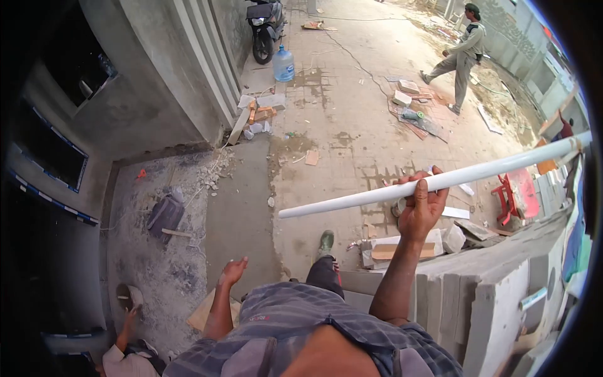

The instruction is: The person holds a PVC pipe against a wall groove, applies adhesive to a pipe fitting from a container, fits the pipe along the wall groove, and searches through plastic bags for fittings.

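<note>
A long white pipe runs from the middle of the view up to the right edge. My right hand is wrapped round it, thumb in front, fingers behind. Nothing shows in my left hand, which hangs low above the grey cement strip with its fingers partly curled. The pipe's near end hangs free above the paved ground, apart from my left hand.
A person walks at the upper right; another holds a bucket at the lower left. Stacked grey blocks stand on the right. A blue water bottle and a scooter are further ahead.
</note>
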`<state>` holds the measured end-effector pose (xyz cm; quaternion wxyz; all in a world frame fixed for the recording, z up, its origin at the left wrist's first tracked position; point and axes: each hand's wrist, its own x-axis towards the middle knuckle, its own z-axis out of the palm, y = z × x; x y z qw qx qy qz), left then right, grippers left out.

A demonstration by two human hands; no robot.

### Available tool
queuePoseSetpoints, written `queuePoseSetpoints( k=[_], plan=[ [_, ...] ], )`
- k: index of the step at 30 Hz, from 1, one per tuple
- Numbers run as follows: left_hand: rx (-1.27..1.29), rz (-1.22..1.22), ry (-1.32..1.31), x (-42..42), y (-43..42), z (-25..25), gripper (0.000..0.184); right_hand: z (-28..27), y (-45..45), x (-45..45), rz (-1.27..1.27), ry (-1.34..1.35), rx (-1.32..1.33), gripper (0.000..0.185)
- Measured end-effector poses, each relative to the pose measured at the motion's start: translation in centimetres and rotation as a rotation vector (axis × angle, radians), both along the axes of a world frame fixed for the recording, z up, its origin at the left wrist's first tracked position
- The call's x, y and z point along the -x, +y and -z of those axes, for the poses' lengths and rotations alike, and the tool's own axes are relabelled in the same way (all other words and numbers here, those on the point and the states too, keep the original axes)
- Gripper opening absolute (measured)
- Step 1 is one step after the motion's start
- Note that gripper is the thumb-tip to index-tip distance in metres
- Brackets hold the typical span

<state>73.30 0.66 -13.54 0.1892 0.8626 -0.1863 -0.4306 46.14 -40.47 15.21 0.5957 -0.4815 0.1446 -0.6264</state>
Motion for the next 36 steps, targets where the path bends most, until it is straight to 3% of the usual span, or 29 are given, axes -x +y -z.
queuePoseSetpoints(
  k=[2,3,4,5,6,7,9,12,13,16,19,22,25,31,34,36],
  plan=[
    [-0.05,0.224,0.027,1.6,-1.7,3.5,0.07,0.8,-5.0,-0.7,0.006,0.013,0.036,0.042],
    [0.042,0.246,0.134,3.1,-3.9,1.0,0.075,1.6,-7.6,-1.1,0.048,0.07,0.036,0.042],
    [-0.047,0.216,0.191,4.0,-6.3,-1.8,0.072,2.3,-10.2,-1.9,0.064,0.122,0.042,0.041],
    [-0.174,0.309,0.398,3.6,-7.6,-0.7,0.061,2.4,-12.2,-2.9,0.036,0.144,0.096,0.041],
    [-0.154,0.02,0.428,4.6,-9.5,-5.5,0.046,2.7,-14.1,-4.2,0.017,0.136,0.118,0.039],
    [-0.091,0.061,0.251,4.8,-9.8,-4.2,0.044,2.6,-15.6,-5.7,-0.04,0.138,0.114,0.036],
    [0.082,0.056,0.043,5.1,-11.0,-8.9,0.043,2.3,-18.1,-8.8,-0.117,0.121,0.117,0.031],
    [0.099,-0.173,-0.023,5.8,-13.0,-10.8,0.041,2.4,-20.9,-13.8,-0.335,0.089,0.124,0.025],
    [0.155,-0.275,-0.179,6.6,-13.4,-9.7,0.039,2.2,-20.9,-15.9,-0.441,0.077,0.123,0.024],
    [0.223,-0.579,-0.008,5.5,-14.7,-7.3,0.037,1.6,-18.5,-22.3,-0.728,0.009,0.084,0.02],
    [0.461,-1.031,0.263,4.9,-15.8,-5.6,0.033,1.0,-13.9,-27.7,-1.118,-0.16,0.061,0.025],
    [0.458,-1.013,0.265,3.2,-16.0,-8.6,0.034,-0.6,-8.1,-30.3,-1.377,-0.222,0.065,0.026],
    [0.232,-0.835,-0.256,2.9,-16.5,-9.1,0.042,-0.8,-4.2,-30.8,-1.509,-0.203,0.103,0.024],
    [0.428,-0.559,-0.157,1.3,-14.8,-15.7,0.056,-1.2,-2.6,-31.9,-1.521,-0.207,0.112,0.021],
    [0.387,-0.367,-0.121,2.1,-13.8,-15.9,0.055,-2.8,-3.4,-32.8,-1.488,-0.212,0.195,0.019],
    [0.495,-0.378,0.025,3.2,-14.2,-16.7,0.048,-3.6,-4.2,-33.0,-1.474,-0.25,0.255,0.02]
  ],
)
